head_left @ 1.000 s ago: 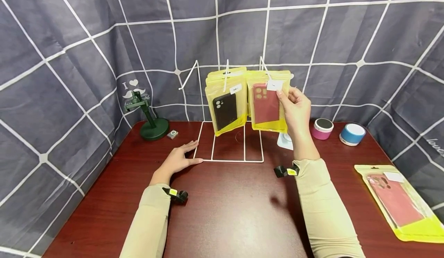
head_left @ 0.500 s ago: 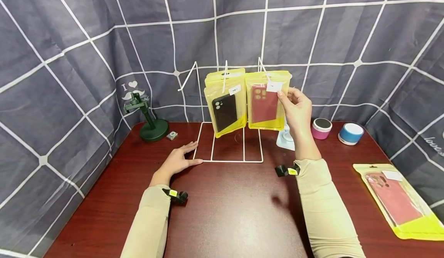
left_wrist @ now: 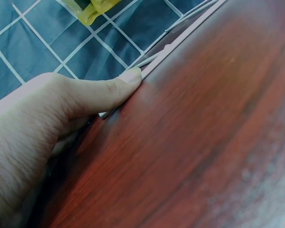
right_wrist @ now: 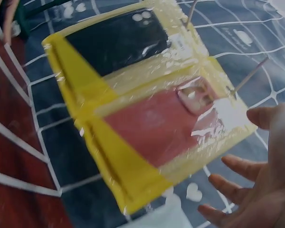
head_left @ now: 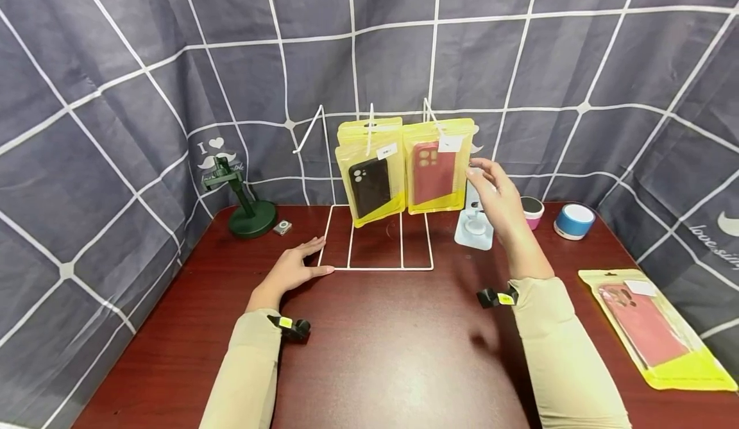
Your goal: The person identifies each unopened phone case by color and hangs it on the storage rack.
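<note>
A white wire display rack (head_left: pixel 388 269) stands on the table, and packaged phone cases hang from its hooks. The black phone case in a yellow bag (head_left: pixel 372 188) hangs on the middle hook, with another bag behind it. On the right hook hangs the red phone case in a yellow bag (head_left: pixel 434 172). My right hand (head_left: pixel 501 201) is just right of that bag, fingers spread and apart from it in the right wrist view. My left hand (head_left: pixel 292 269) rests at the rack's front left corner, its extended thumb on the front wire (left_wrist: pixel 154 61).
Another bagged red phone case (head_left: pixel 649 323) lies at the table's right. A green stand (head_left: pixel 252 217) and a small silver device (head_left: pixel 282 227) are at the back left. A pale blue stand (head_left: pixel 475 230), a pink speaker (head_left: pixel 532 211) and a blue speaker (head_left: pixel 574 222) are at the back right.
My right hand has let go of the hanging red phone case's bag and drawn away to the right. The bag stays on the hook. My left hand keeps its place on the rack.
</note>
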